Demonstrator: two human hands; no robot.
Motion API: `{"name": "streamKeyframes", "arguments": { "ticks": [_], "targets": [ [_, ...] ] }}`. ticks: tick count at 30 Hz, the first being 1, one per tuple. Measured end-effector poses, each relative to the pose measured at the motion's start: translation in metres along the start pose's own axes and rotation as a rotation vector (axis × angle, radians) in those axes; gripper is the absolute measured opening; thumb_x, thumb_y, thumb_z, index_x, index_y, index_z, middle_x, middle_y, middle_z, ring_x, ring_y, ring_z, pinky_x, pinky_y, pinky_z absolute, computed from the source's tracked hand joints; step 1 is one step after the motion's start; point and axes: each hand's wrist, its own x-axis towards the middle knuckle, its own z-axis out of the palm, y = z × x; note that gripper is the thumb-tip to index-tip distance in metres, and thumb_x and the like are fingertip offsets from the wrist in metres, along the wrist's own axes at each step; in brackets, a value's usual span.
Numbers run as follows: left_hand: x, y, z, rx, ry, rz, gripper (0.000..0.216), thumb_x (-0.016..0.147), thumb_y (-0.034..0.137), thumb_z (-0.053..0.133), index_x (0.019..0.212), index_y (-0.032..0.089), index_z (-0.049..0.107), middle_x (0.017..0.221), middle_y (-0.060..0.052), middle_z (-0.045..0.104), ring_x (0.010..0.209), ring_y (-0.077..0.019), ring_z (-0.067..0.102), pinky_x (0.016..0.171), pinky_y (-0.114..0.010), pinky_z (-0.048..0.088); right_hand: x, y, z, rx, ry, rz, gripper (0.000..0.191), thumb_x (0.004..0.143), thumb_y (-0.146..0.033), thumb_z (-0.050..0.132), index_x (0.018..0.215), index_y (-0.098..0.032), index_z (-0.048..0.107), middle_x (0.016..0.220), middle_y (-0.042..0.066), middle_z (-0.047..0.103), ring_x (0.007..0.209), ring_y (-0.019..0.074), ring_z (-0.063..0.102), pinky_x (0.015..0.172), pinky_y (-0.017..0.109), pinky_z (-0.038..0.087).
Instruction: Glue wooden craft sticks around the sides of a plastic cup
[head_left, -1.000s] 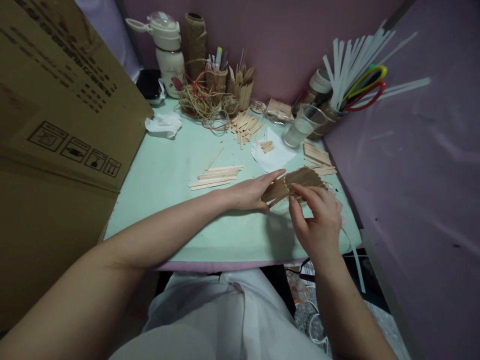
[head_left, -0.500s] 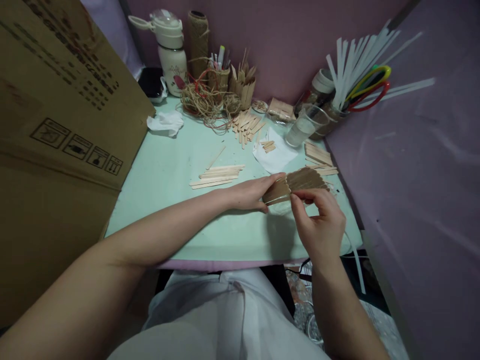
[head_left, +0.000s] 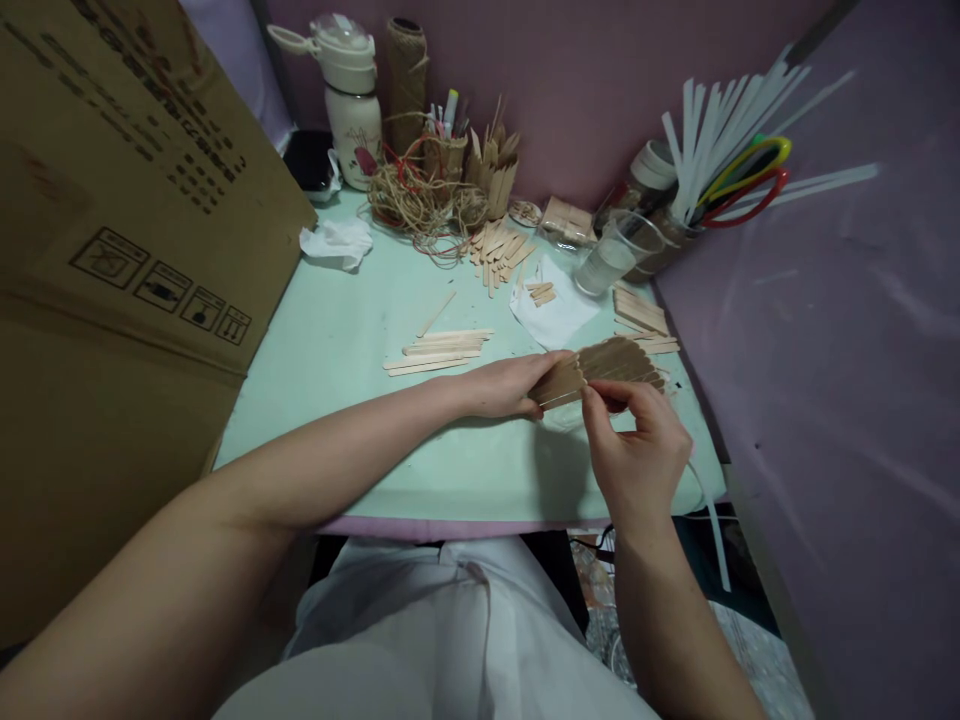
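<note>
A brown structure of popsicle sticks (head_left: 619,362), laid side by side with scalloped rounded ends, is held just above the table's right half. Its two faces meet at a corner. My left hand (head_left: 514,386) grips the left face, thumb below and fingers on the upper side. At the near corner, the thumb and index finger of my right hand (head_left: 639,430) are pinched against the lower edge; what exactly lies between the tips is hidden. Beneath the structure, something clear (head_left: 566,416) is partly visible. Loose popsicle sticks (head_left: 442,350) lie left of my hands.
Behind are a pile of short sticks (head_left: 496,255), a tissue (head_left: 555,305), a clear plastic cup (head_left: 609,258) and tangled twine (head_left: 420,205). White strips and scissors (head_left: 746,195) stand back right. A tall cardboard box (head_left: 150,250) walls the left; a bottle (head_left: 352,120) stands behind.
The view has shifted slightly. Both hands keep their hold on the structure, and the pale gap along its lower near edge looks narrower.
</note>
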Motion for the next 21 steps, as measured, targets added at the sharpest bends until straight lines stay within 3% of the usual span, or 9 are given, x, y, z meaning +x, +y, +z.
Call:
{"name": "streamKeyframes", "arguments": {
  "ticks": [21],
  "targets": [
    [0.0037, 0.0057, -0.0032, -0.008, -0.022, -0.012, 0.074, 0.077, 0.022, 0.066, 0.144, 0.023, 0.034, 0.136, -0.012, 0.057, 0.120, -0.0280, 0.053, 0.096, -0.036, 0.041, -0.0014, 0.0001, 0.0002, -0.015, -0.006, -0.048, 0.008, 0.090, -0.025, 0.063, 0.084, -0.021, 0.067, 0.078, 0.002, 0.069, 0.073, 0.0182, 0.059, 0.073, 0.033, 0.043]
  ]
}}
